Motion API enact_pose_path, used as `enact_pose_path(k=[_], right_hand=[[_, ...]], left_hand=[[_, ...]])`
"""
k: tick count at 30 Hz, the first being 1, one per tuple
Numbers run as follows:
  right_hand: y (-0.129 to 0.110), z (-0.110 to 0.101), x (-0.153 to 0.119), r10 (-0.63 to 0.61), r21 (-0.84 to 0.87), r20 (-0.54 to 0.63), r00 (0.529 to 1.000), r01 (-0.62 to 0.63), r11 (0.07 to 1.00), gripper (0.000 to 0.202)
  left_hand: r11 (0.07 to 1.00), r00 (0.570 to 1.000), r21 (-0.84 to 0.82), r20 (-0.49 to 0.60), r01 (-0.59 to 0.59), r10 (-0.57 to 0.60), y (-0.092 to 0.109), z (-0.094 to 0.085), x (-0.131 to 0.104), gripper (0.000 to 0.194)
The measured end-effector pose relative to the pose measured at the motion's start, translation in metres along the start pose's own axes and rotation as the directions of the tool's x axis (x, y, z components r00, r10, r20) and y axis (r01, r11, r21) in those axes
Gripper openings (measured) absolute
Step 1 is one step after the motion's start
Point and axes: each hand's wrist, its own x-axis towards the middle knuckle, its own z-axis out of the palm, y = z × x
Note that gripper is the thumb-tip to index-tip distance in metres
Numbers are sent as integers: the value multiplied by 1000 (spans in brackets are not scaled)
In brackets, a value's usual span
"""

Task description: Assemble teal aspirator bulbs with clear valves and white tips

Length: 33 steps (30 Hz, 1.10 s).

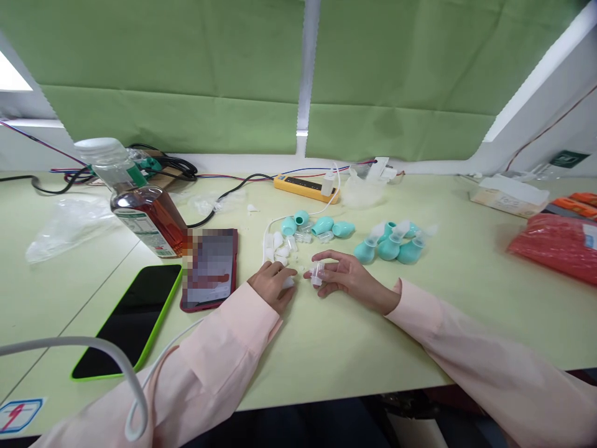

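Observation:
My right hand [351, 277] pinches a small clear plastic tube [318, 272] between thumb and fingers, just above the table. To its left, my left hand [273, 285] is closed, its fingers curled around a small white piece [288, 282] that they partly cover. Beyond the left hand lie several white tips [280, 252] and clear plastic tubes [304, 235]. Loose teal squeeze bulbs [323, 225] rest behind them. Farther right is a group of teal bulbs fitted with clear tips [390, 246].
Left of my hands lie a green-cased phone [133, 317] and a red-cased phone [209, 274]. A bottle of reddish liquid [149, 214] stands behind them. A yellow power strip [305, 187] feeds a white cable. A red plastic package [559, 249] sits at right.

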Motion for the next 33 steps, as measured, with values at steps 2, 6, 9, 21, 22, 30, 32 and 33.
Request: enact_pose_path(k=[2,6,9,21,22,30,32,33], right_hand=[[2,-2,2,-11,12,-78,997,12,1000,34],[3,-5,6,-46,29,-208,977,54,998,32],[4,-5,8,-48,16,-219,974,53,998,29],[6,1,4,-93,3,-227,970,96,995,28],[6,1,4,-105,-7,-221,970,106,994,28],[8,-2,3,-207,-75,-164,964,197,977,24],[10,-3,1,-208,-68,-115,971,201,977,26],[10,-4,0,-205,-60,-90,975,200,978,29]], left_hand=[[999,999,-24,-15,-29,28,-1,0,0,27],[996,995,-47,-62,-77,74,-2,1,0,31],[996,993,-24,-88,-84,82,-1,0,3,29],[990,992,106,-92,93,-84,0,-12,33,26],[990,995,108,-66,87,-80,3,-9,35,25],[985,987,110,69,136,-144,22,12,60,12],[988,986,69,88,137,-143,23,11,64,12],[989,986,42,88,141,-144,23,10,64,14]])
